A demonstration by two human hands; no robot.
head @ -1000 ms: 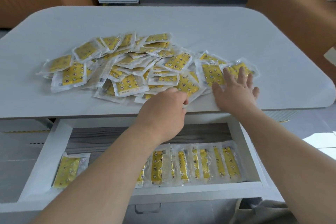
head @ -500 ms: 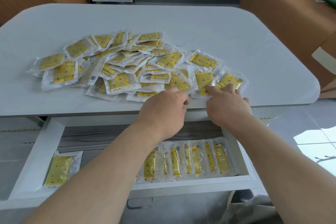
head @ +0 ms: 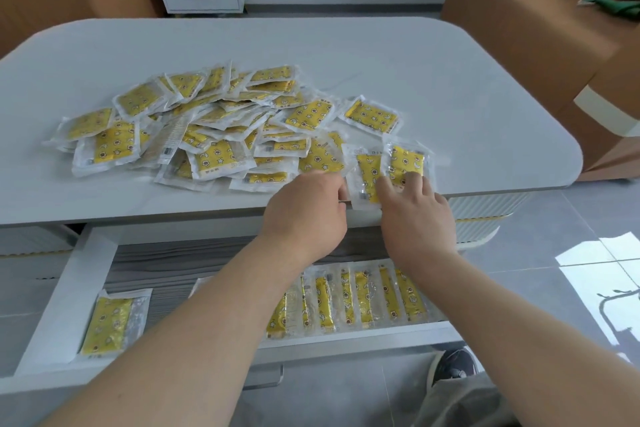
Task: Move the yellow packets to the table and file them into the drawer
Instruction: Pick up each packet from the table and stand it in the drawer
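The right hand (head: 415, 215) presses its fingertips onto two flat yellow star-printed packets (head: 403, 163) in clear plastic, gripping neither. They lie just ahead of it at the near edge of the white rounded bench (head: 485, 87). The left hand (head: 308, 208) curls against their left side; whether it pinches one I cannot tell. The loose pile (head: 207, 135) lies ahead-left of it. It seems best to slide both off the edge together, square them, then stand them beside the row (head: 363, 298) in the open white drawer (head: 59, 305) under the wrists.
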